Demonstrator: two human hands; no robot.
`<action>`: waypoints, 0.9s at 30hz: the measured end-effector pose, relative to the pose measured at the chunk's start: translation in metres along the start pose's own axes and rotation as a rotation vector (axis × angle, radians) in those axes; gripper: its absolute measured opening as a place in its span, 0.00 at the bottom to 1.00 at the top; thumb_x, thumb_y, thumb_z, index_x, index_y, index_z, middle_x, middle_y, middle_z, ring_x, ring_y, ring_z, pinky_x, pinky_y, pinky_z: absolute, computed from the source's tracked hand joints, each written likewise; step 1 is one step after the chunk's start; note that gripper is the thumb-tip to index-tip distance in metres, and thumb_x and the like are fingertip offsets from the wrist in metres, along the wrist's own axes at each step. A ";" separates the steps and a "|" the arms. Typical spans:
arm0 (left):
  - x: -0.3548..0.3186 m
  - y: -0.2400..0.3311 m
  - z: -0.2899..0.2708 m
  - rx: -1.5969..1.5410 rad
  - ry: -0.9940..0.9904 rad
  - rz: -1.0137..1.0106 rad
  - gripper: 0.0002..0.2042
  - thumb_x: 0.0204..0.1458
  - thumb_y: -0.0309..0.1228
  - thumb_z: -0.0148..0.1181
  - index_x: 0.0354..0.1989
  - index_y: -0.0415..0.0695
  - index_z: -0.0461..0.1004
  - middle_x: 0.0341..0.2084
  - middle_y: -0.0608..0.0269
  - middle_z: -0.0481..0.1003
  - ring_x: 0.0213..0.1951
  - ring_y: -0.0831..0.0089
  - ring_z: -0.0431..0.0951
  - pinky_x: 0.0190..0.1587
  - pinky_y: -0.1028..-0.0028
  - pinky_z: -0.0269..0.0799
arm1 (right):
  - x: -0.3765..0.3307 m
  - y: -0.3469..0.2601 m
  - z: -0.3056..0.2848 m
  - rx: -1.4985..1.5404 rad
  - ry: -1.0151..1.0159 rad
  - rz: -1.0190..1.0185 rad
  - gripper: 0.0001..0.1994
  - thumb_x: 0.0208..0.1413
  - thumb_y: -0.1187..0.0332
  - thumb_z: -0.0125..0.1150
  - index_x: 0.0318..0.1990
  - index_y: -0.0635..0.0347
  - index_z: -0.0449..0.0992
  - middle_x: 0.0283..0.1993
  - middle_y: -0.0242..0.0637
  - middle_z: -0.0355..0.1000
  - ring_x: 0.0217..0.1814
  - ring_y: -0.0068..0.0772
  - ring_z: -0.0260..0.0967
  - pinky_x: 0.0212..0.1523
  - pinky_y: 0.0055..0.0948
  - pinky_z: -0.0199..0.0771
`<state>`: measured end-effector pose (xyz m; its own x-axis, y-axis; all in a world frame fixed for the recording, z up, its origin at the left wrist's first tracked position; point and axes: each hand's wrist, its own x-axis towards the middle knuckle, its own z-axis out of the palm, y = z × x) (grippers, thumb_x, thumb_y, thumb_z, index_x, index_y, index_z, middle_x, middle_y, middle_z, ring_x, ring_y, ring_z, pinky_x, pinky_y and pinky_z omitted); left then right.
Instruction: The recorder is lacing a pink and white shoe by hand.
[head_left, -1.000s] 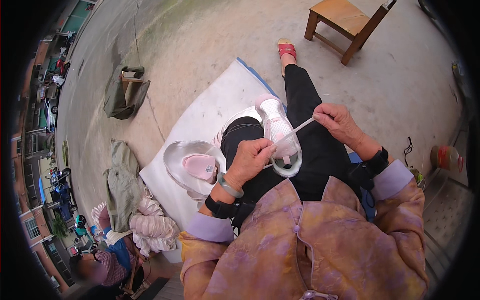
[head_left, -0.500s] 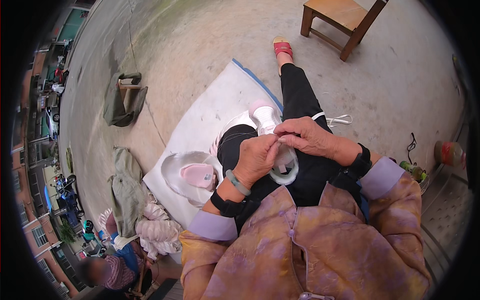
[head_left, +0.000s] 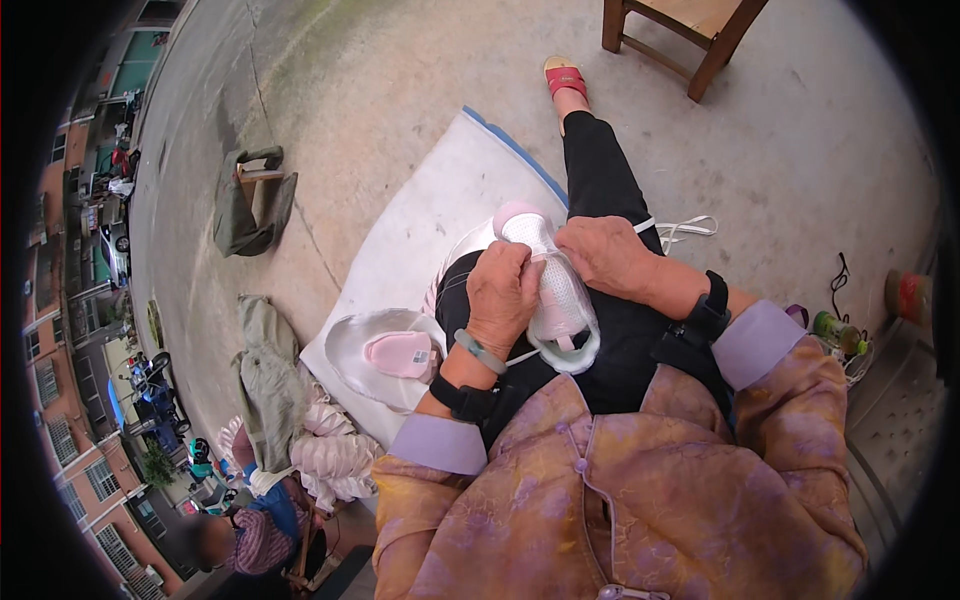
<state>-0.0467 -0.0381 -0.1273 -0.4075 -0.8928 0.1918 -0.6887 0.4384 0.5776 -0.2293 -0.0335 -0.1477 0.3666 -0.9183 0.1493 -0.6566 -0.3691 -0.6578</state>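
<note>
White and pink shoe upper [head_left: 555, 285] sits on the person's lap, pink toe end pointing away from the body, white mesh face up. Both hands are on it, so its middle and near edge are mostly covered; only the toe, a strip of mesh and the white rim loop below the hands show.

Left hand [head_left: 503, 292]: fingers curled shut on the left edge of the upper, knuckles up, thumb side hidden against the mesh. Can't see whether anything small sits in the pinch. Wrist bent down, jade-green bangle [head_left: 480, 350] and a black wrist strap [head_left: 462, 398] just behind it.

Right hand [head_left: 607, 255]: closed over the right side of the upper, palm down, fingertips tucked out of sight under the hand. Cannot tell what the fingertips pinch. Black strap on that wrist too. White lace [head_left: 688, 229] runs out past the right hand over the black trouser leg, loops lying on the concrete.

Just left of the left hand: second pink upper [head_left: 401, 354] lying in a white bowl-shaped piece [head_left: 345, 350], on a white sheet [head_left: 440, 200] with a blue edge.

Further out: red sandal [head_left: 565, 76] on the outstretched foot, wooden stool [head_left: 690, 25] cut off by the top edge, green bottle [head_left: 838, 330] right of the right forearm. Another person lower left, partly cut by the rim.
</note>
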 end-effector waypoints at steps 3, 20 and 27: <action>0.000 -0.003 0.002 -0.046 -0.020 -0.031 0.07 0.41 0.24 0.62 0.27 0.41 0.69 0.20 0.58 0.68 0.23 0.64 0.71 0.26 0.70 0.67 | 0.003 0.001 0.000 0.020 -0.019 -0.002 0.04 0.47 0.68 0.52 0.27 0.58 0.72 0.26 0.42 0.69 0.31 0.46 0.71 0.30 0.39 0.70; -0.010 -0.008 0.016 -0.099 0.035 -0.128 0.08 0.40 0.23 0.59 0.28 0.41 0.66 0.22 0.56 0.66 0.24 0.59 0.69 0.27 0.66 0.66 | 0.011 -0.001 0.010 -0.041 -0.097 0.014 0.05 0.46 0.69 0.53 0.24 0.59 0.71 0.25 0.42 0.69 0.30 0.46 0.70 0.29 0.40 0.69; -0.010 -0.008 0.013 -0.118 0.052 -0.137 0.07 0.43 0.22 0.60 0.28 0.40 0.68 0.21 0.60 0.68 0.20 0.72 0.71 0.25 0.76 0.68 | 0.010 0.001 0.016 0.118 -0.026 0.057 0.05 0.45 0.69 0.52 0.25 0.59 0.73 0.27 0.43 0.71 0.32 0.47 0.71 0.32 0.41 0.70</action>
<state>-0.0446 -0.0311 -0.1443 -0.2816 -0.9487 0.1437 -0.6591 0.3000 0.6896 -0.2154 -0.0408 -0.1585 0.3488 -0.9328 0.0908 -0.5952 -0.2953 -0.7474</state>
